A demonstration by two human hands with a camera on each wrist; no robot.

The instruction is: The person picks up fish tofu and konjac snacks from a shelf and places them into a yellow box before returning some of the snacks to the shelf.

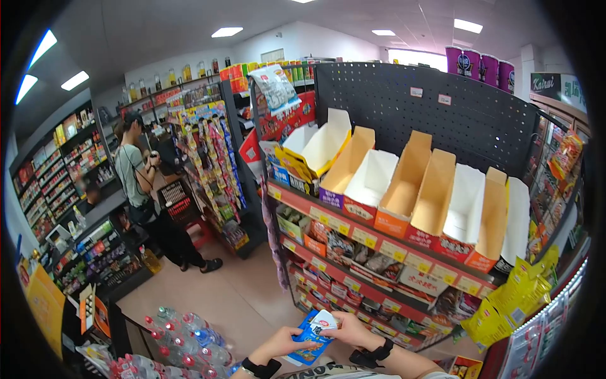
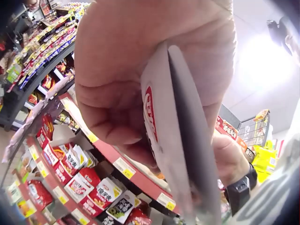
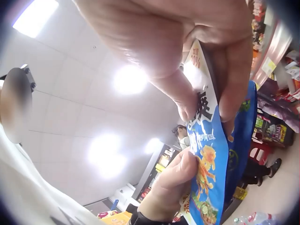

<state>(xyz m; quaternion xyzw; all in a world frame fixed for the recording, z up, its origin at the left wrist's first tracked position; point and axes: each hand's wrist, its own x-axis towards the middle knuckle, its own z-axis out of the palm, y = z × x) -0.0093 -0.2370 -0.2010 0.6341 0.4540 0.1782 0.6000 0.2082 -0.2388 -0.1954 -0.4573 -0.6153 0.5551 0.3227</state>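
Observation:
Low in the head view, both hands hold a blue and white snack packet (image 1: 311, 346) close to the person's body. My left hand (image 1: 283, 343) pinches its left side, thumb across the printed front. At the white upper part, my right hand (image 1: 355, 332) grips between thumb and fingers. The right wrist view shows the packet (image 3: 208, 161) with food pictures, and a second blue packet face (image 3: 243, 126) lies behind it. Seen edge-on in the left wrist view, the packet (image 2: 159, 103) has a red logo.
Ahead stands a shelf rack (image 1: 353, 230) with several open-topped display boxes (image 1: 372, 180) on its top tier and packed snacks below. Bottles (image 1: 189, 338) stand at lower left. Yellow bags (image 1: 517, 297) hang at right. Another person (image 1: 136, 170) stands beside a counter at left.

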